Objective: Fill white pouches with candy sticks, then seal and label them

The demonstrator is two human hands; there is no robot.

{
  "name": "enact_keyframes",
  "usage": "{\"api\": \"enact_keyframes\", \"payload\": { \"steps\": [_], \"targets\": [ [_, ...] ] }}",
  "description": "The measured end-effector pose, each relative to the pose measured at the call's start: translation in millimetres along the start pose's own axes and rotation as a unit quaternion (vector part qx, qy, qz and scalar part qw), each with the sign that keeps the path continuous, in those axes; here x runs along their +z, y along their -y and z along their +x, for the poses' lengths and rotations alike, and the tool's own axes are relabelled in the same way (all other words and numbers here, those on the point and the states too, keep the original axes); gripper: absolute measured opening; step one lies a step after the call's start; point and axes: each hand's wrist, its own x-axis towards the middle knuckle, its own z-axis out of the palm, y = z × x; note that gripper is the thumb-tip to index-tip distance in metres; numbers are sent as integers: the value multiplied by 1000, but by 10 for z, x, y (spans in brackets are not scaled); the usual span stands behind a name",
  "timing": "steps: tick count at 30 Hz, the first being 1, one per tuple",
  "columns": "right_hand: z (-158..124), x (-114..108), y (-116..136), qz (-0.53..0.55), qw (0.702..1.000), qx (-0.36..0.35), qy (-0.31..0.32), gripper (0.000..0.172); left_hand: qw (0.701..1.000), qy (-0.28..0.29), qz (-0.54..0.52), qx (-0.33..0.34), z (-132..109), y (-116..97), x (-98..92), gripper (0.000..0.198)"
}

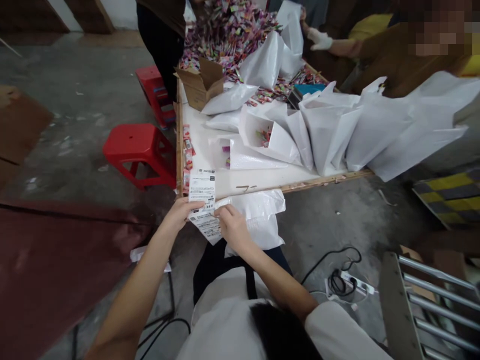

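You're in a packing workshop: bare concrete floor (82,115), worktable (240,181) w/ white poly mailers (337,130), heap of colourful packets (228,30), cardboard box (200,85), shipping labels (202,192), red plastic stools (137,150).

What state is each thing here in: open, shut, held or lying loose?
Strip of white printed paper labels: gripped by the left hand and right hand at the table edge.
Brown cardboard box: flaps open.
White plastic bag holding sweets: mouth open, lying on its side.
Red plastic stool: upright, nobody on it.
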Motion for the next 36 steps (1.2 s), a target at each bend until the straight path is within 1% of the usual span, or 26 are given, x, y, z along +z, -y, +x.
{"api": "enact_keyframes", "payload": {
  "steps": [4,6,8,10,12,13,14,15,16,17,18,19,21,22,23,24,25,26,27,28,29,31,32,33,34,36],
  "targets": [
    [-3,107,20,-35,998,6,-42,29,999,-27,-27,14,66,33,38,41],
    [-20,101,145,-47,997,4,-56,27,997,-60,-11,37,131,64,21,41],
    [-54,-25,377,-26,998,-19,-55,26,993,-89,45,69,211,78,-36,37],
    [-89,-313,673,29,996,-62,-49,27,979,-102,144,103,294,61,-131,31],
    [-98,-732,939,105,989,-89,-61,28,942,-115,288,125,366,17,-245,29],
    [-87,-961,1028,139,982,-87,-92,27,912,-123,368,132,397,-10,-300,30],
    [-66,-1180,1076,164,972,-76,-149,24,877,-128,444,134,425,-34,-350,31],
    [-39,-1373,1077,175,957,-51,-224,21,841,-129,507,134,450,-56,-392,33],
    [-11,-1526,1030,174,938,-16,-301,20,813,-125,553,132,473,-74,-425,35],
    [10,-1627,939,164,916,24,-364,25,796,-117,580,130,493,-89,-449,37],
    [17,-1672,807,154,900,64,-402,36,789,-110,591,126,507,-103,-466,39],
    [5,-1661,643,151,893,108,-410,50,790,-106,591,122,514,-119,-475,42],
    [-96,-1490,260,153,896,194,-368,73,806,-122,566,125,487,-161,-472,54],
    [-183,-1352,63,151,898,230,-345,75,812,-147,547,140,445,-182,-455,64],
    [-288,-1198,-124,140,897,266,-325,73,815,-186,523,167,377,-195,-420,76],
    [-402,-1043,-291,122,893,302,-310,68,809,-236,496,208,281,-190,-361,85],
    [-517,-902,-433,97,889,334,-296,63,796,-285,467,260,159,-158,-271,90],
    [-623,-784,-544,70,886,361,-282,59,777,-320,440,316,14,-92,-146,88],
    [-712,-698,-625,44,885,382,-264,57,759,-330,419,374,-147,13,14,80],
    [-780,-645,-677,13,886,393,-245,57,748,-299,410,428,-309,152,204,69],
    [-825,-621,-707,-23,891,392,-228,59,743,-233,413,473,-460,318,415,59],
    [-861,-626,-729,-103,907,353,-205,63,728,-30,449,517,-670,673,837,47],
    [-864,-636,-741,-138,917,318,-199,64,721,49,471,507,-709,835,1016,47],
    [-866,-641,-766,-160,929,273,-190,61,722,89,490,481,-702,975,1154,51],
    [-874,-635,-809,-166,945,224,-172,57,726,106,509,449,-657,1092,1241,54],
    [-921,-603,-957,-141,972,148,-113,51,744,82,540,385,-504,1270,1262,61]
  ]
}}
